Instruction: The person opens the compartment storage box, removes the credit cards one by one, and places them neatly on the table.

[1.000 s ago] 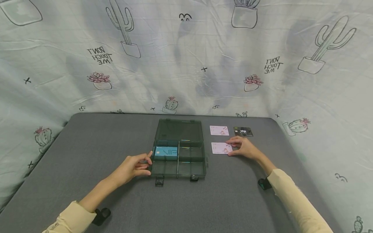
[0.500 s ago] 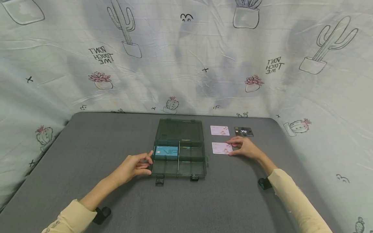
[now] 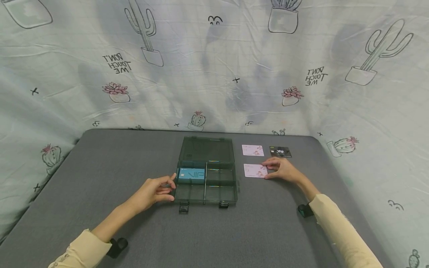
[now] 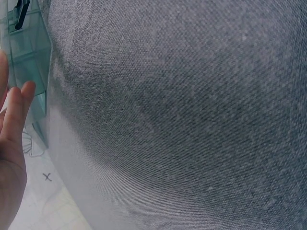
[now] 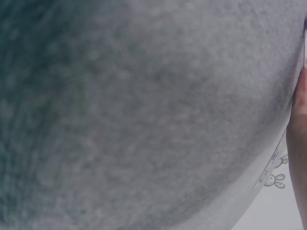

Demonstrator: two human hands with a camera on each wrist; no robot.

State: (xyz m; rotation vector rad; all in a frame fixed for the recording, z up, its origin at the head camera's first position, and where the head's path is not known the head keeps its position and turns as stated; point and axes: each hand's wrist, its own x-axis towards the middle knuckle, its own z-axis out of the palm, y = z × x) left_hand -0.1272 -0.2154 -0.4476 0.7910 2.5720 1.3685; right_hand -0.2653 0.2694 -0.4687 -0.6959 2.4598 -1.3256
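Note:
A dark translucent divided box [image 3: 221, 195] lies with its lid [image 3: 206, 149] folded back. One blue VIP card [image 3: 191, 174] is in its back left compartment. Along the box's left wall, my left hand [image 3: 152, 191] touches with fingertips and thumb; in the left wrist view the hand's fingers [image 4: 14, 110] look extended beside the greenish wall. My right hand [image 3: 283, 170] pinches the right end of the nearer pink card [image 3: 253, 170], index finger at its far edge and thumb at its near edge. The card lies flat on the table. Little of the right hand [image 5: 298, 124] shows in the right wrist view.
Behind the held card lies a second pink card [image 3: 253, 150], with a black Vip card [image 3: 280, 151] to its right. Two latches [image 3: 183, 207] stick out from the box's front. Grey cloth covers the table [image 3: 214, 238]; a cactus-print curtain [image 3: 214, 67] hangs behind it.

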